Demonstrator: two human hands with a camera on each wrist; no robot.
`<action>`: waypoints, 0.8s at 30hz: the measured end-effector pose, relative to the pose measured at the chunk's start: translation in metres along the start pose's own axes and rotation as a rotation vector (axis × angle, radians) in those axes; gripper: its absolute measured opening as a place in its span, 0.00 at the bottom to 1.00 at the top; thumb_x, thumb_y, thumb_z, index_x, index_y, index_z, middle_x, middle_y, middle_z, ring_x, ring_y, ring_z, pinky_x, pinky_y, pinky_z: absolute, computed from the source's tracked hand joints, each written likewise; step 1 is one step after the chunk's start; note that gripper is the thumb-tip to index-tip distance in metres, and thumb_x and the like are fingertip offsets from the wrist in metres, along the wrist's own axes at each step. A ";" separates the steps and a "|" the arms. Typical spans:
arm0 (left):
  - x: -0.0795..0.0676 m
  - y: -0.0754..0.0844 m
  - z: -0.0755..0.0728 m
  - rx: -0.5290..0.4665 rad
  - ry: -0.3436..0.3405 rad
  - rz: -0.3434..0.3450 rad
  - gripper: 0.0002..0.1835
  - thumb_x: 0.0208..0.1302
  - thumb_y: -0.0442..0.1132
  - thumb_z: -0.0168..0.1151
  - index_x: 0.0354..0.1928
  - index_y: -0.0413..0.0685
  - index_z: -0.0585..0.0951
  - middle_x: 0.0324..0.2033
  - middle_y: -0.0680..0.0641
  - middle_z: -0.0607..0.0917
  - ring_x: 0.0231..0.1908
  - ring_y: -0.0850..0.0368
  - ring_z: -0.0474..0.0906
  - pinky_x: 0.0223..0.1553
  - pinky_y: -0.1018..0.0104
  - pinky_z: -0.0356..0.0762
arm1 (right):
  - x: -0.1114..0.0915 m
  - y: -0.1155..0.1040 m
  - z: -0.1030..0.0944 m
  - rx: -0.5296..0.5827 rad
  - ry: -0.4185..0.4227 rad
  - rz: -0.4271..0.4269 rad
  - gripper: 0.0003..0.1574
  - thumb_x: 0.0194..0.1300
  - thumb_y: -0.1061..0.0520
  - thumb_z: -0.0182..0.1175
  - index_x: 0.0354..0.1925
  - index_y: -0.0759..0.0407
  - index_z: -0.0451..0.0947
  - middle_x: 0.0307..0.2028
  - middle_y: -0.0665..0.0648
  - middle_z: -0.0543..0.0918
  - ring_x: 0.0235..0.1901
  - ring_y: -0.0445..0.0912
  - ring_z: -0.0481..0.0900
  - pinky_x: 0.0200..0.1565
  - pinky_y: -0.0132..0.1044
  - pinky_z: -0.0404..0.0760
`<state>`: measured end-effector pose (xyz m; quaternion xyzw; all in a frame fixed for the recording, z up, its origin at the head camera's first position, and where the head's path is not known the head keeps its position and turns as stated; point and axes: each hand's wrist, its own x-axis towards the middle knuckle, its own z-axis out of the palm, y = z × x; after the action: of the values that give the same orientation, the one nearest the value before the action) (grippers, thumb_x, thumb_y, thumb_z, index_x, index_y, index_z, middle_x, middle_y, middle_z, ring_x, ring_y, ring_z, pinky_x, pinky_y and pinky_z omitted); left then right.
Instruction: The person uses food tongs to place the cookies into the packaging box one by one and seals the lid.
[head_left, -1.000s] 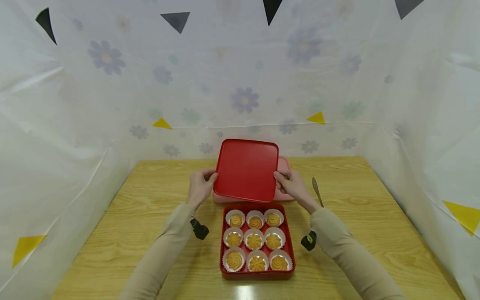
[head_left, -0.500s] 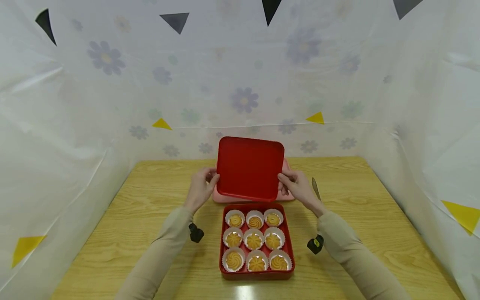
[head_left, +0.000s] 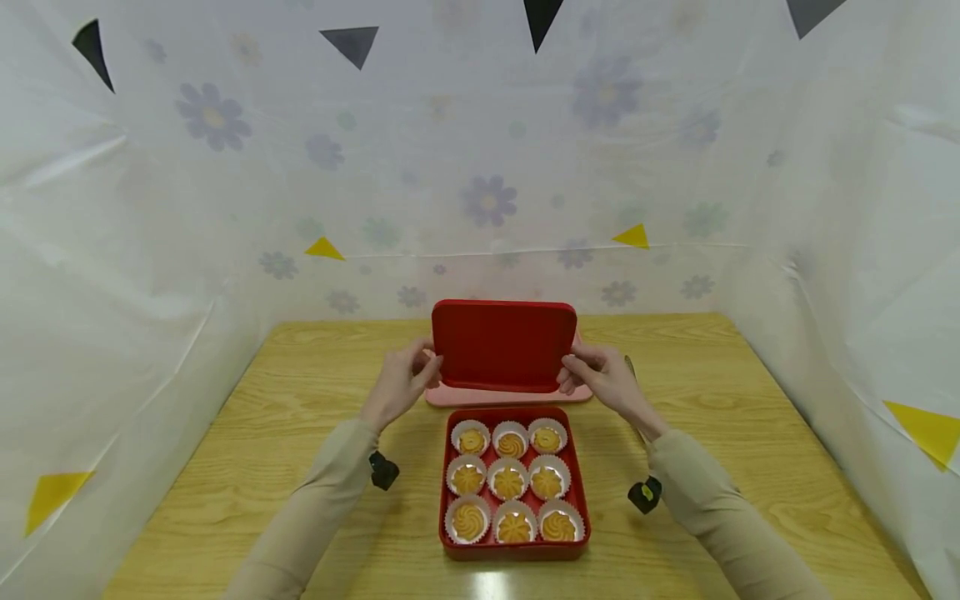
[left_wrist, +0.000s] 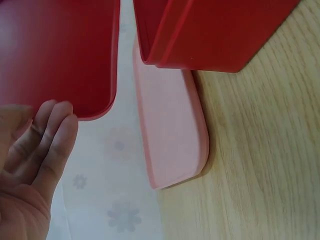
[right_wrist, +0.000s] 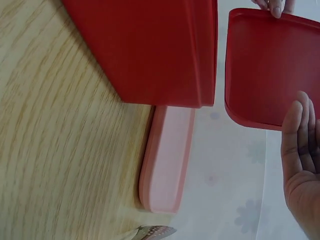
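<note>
My left hand (head_left: 401,382) and right hand (head_left: 606,382) pinch opposite side edges of a red square lid (head_left: 504,346). It is held up, tilted, behind a red square box (head_left: 517,552), and its rimmed inside shows in both wrist views. The box stands uncovered, with rows of swirled and flower-shaped cookies (head_left: 507,481) in white paper cups. Just behind the box a pink lid-like tray (head_left: 510,398) lies on the table, partly hidden by the red lid. In the left wrist view the pink tray (left_wrist: 170,120) shows beyond the corner of the box (left_wrist: 220,35).
Right of the pink tray lies a utensil with a patterned metal handle (head_left: 630,365), mostly behind my right forearm; the handle (right_wrist: 155,231) also shows in the right wrist view. White floral sheeting (head_left: 487,150) rises behind the wooden table (head_left: 315,358) and along both sides.
The red lid has turned from skewed to nearly level and tipped, so it looks flatter, its top edge lower. My hands have moved slightly farther apart. Box and cookies have not moved.
</note>
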<state>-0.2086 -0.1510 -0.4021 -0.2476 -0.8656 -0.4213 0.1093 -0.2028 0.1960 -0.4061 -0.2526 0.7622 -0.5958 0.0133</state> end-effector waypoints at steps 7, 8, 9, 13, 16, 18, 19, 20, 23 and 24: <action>-0.004 0.000 -0.009 -0.165 -0.145 -0.076 0.11 0.73 0.33 0.57 0.54 0.43 0.80 0.33 0.35 0.88 0.30 0.55 0.87 0.36 0.63 0.86 | -0.005 0.003 -0.005 0.073 -0.042 0.050 0.18 0.76 0.61 0.53 0.49 0.77 0.78 0.32 0.52 0.88 0.32 0.43 0.88 0.39 0.40 0.88; -0.005 -0.001 -0.010 -0.201 -0.162 -0.086 0.13 0.73 0.32 0.56 0.55 0.41 0.80 0.35 0.33 0.88 0.32 0.53 0.88 0.37 0.62 0.87 | -0.006 0.003 -0.006 0.084 -0.046 0.067 0.19 0.75 0.60 0.53 0.51 0.77 0.77 0.33 0.50 0.88 0.33 0.42 0.88 0.40 0.41 0.88; -0.006 -0.001 -0.011 -0.242 -0.175 -0.100 0.14 0.73 0.31 0.54 0.57 0.38 0.80 0.37 0.30 0.87 0.34 0.50 0.88 0.39 0.61 0.87 | -0.006 0.002 -0.007 0.091 -0.050 0.087 0.20 0.75 0.60 0.54 0.54 0.77 0.77 0.33 0.47 0.88 0.33 0.42 0.88 0.42 0.42 0.88; -0.010 -0.002 -0.014 -0.386 -0.192 -0.177 0.16 0.76 0.33 0.48 0.58 0.32 0.79 0.43 0.28 0.86 0.37 0.49 0.87 0.44 0.55 0.87 | -0.011 0.000 -0.009 0.095 -0.047 0.157 0.23 0.75 0.63 0.51 0.63 0.74 0.73 0.42 0.46 0.90 0.37 0.39 0.88 0.45 0.40 0.87; -0.010 -0.001 -0.015 -0.426 -0.207 -0.240 0.17 0.78 0.40 0.50 0.56 0.35 0.80 0.40 0.34 0.87 0.35 0.53 0.87 0.43 0.51 0.86 | -0.015 0.000 -0.008 0.124 -0.038 0.215 0.24 0.75 0.63 0.47 0.62 0.75 0.74 0.56 0.57 0.86 0.45 0.34 0.85 0.49 0.34 0.84; -0.010 0.001 -0.014 -0.438 -0.233 -0.286 0.17 0.76 0.43 0.54 0.53 0.36 0.80 0.37 0.38 0.89 0.33 0.54 0.87 0.43 0.51 0.87 | -0.018 0.000 -0.006 0.143 -0.029 0.250 0.25 0.76 0.60 0.46 0.61 0.76 0.74 0.63 0.65 0.79 0.49 0.32 0.83 0.51 0.31 0.82; -0.010 0.001 -0.014 -0.441 -0.246 -0.311 0.17 0.74 0.44 0.57 0.52 0.37 0.80 0.36 0.40 0.89 0.32 0.54 0.87 0.42 0.51 0.87 | -0.020 0.000 -0.004 0.147 -0.027 0.269 0.26 0.77 0.57 0.47 0.61 0.75 0.75 0.66 0.68 0.75 0.50 0.31 0.82 0.52 0.30 0.82; -0.010 0.001 -0.013 -0.445 -0.261 -0.330 0.17 0.73 0.45 0.59 0.53 0.37 0.79 0.35 0.42 0.89 0.31 0.53 0.87 0.42 0.51 0.87 | -0.021 0.000 -0.003 0.138 -0.030 0.277 0.27 0.78 0.54 0.48 0.61 0.74 0.75 0.67 0.70 0.73 0.52 0.29 0.81 0.53 0.30 0.81; -0.011 0.001 -0.013 -0.475 -0.309 -0.384 0.23 0.70 0.43 0.63 0.61 0.39 0.74 0.36 0.43 0.90 0.30 0.52 0.87 0.44 0.45 0.86 | -0.024 0.002 0.001 0.057 -0.040 0.300 0.29 0.76 0.49 0.55 0.66 0.67 0.74 0.65 0.72 0.75 0.48 0.30 0.82 0.50 0.33 0.84; -0.012 0.001 -0.013 -0.478 -0.330 -0.394 0.27 0.69 0.42 0.64 0.66 0.40 0.71 0.36 0.42 0.90 0.30 0.51 0.87 0.45 0.43 0.85 | -0.025 0.002 0.001 0.019 -0.054 0.297 0.30 0.75 0.49 0.56 0.67 0.65 0.72 0.61 0.72 0.79 0.45 0.31 0.82 0.48 0.35 0.85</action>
<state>-0.1981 -0.1641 -0.3979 -0.1589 -0.7797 -0.5793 -0.1766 -0.1809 0.2052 -0.4155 -0.1527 0.7849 -0.5875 0.1242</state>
